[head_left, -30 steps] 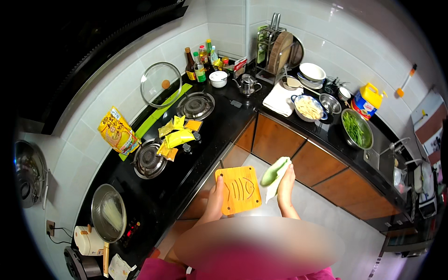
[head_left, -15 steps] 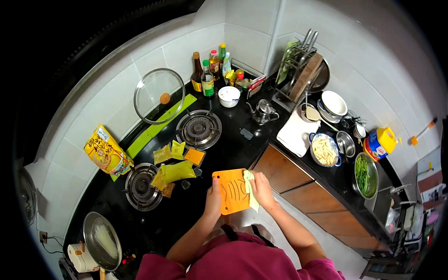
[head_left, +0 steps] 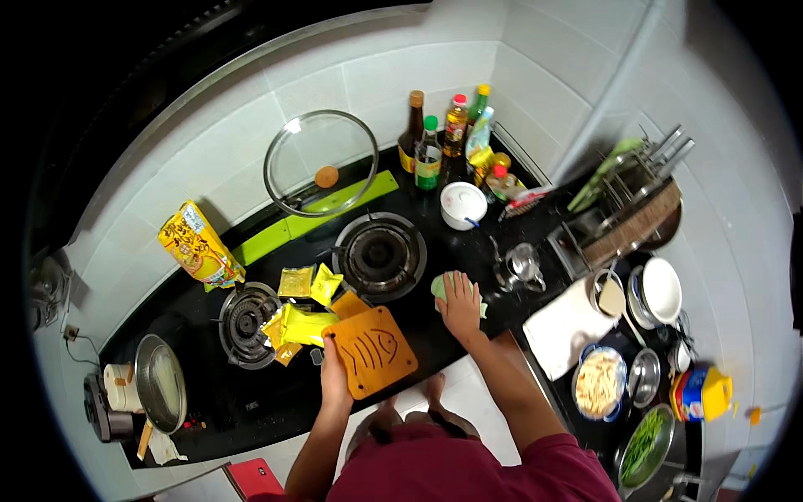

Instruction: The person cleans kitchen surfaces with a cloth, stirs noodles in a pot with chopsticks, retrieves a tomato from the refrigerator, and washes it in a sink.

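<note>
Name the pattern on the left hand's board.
The board has a dark fish-skeleton pattern, best seen in the head view.

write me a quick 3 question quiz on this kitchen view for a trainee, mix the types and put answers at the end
1. What does the left hand hold?
2. True or false: the right hand lies on a pale green cloth.
3. Which has a round wooden knob: a) metal teapot, b) glass lid, c) white bowl?

Key: 1. A wooden board with a fish design; 2. True; 3. b

Green cloth [head_left: 438, 289] mostly hidden under right hand [head_left: 460, 303]; left hand [head_left: 335, 378] partly behind board [head_left: 372, 351] (fingers out of sight).
</note>
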The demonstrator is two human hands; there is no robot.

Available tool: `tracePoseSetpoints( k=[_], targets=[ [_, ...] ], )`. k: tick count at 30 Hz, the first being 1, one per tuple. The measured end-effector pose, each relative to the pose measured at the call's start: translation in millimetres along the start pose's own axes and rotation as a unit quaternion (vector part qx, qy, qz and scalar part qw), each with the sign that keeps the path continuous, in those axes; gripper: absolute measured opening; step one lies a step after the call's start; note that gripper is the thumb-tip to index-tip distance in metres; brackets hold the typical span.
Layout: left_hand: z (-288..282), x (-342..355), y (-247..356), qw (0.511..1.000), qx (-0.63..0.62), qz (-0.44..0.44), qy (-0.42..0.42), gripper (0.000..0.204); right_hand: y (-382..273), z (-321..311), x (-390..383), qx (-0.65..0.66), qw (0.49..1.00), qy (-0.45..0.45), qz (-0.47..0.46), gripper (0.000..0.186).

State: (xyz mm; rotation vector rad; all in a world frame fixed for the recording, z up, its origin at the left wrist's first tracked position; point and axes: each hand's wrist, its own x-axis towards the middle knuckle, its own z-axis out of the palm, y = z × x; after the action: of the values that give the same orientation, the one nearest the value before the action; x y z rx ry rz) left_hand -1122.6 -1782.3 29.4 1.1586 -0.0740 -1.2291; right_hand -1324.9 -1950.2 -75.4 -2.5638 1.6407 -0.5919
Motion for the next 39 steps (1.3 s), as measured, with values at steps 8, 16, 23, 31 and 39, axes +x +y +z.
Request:
tracePoseSetpoints(
  k=[8, 16, 23, 31, 39],
  targets=[
    [16.7, -3.2, -27.2, 0.997, -0.049, 0.023, 0.059, 0.055, 12.2, 24.4, 62.3, -0.003, 0.996, 0.005, -0.089, 0.051],
    [18.9, 1.2, -29.5, 0.996, -0.051, 0.011, 0.072, 0.055, 29.4, 44.5, 108.3, 0.018, 0.990, -0.008, -0.143, 0.048],
    [6.6, 15.2, -6.9, 0.995, -0.073, -0.017, 0.065, 0.056, 6.1, -0.7, 20.2, 0.015, 0.986, -0.074, -0.146, 0.051],
    [-4.7, 27.1, 22.2, 0.996, -0.067, 0.004, 0.065, 0.055, -72.3, -11.0, -54.9, 0.119, 0.970, -0.114, -0.180, 0.054],
    [-26.9, 21.7, 38.6, 0.994, -0.074, 0.028, 0.079, 0.052, -1.9, -6.7, 15.0, 0.072, 0.993, -0.040, -0.079, 0.049]
  ],
)
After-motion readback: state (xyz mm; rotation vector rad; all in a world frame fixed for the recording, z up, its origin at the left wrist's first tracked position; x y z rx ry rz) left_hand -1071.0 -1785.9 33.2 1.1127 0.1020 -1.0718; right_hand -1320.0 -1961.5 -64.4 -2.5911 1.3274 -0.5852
